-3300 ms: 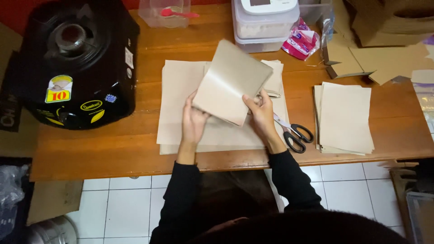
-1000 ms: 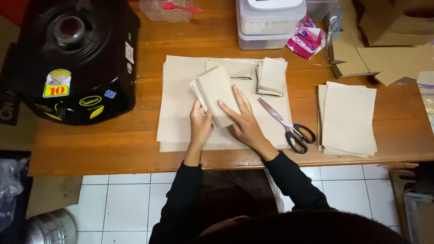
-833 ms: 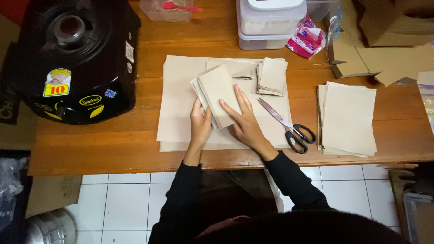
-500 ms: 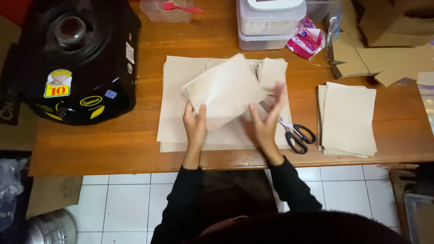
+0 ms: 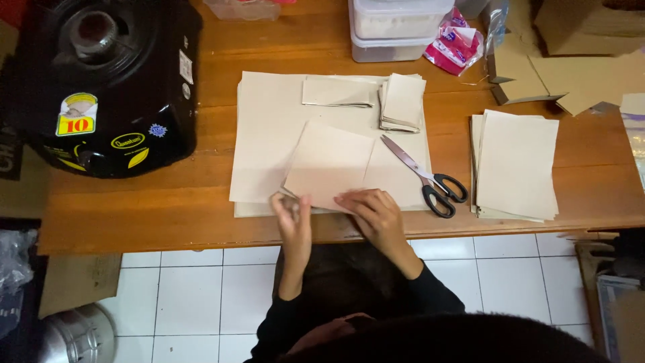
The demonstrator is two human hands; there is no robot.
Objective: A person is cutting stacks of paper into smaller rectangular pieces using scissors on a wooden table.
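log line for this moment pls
left hand: holds edge of beige folded paper sheet | right hand: pressing same sheet | black-handled scissors: beside

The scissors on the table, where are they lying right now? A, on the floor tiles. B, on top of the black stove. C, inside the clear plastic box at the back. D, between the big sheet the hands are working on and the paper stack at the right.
D: the scissors lie on the wooden table, blades across the big sheet's right edge, black handles beside the paper stack.

Long black sleeves to the wrists, bare hands (image 5: 336, 218), no rings or watch visible.
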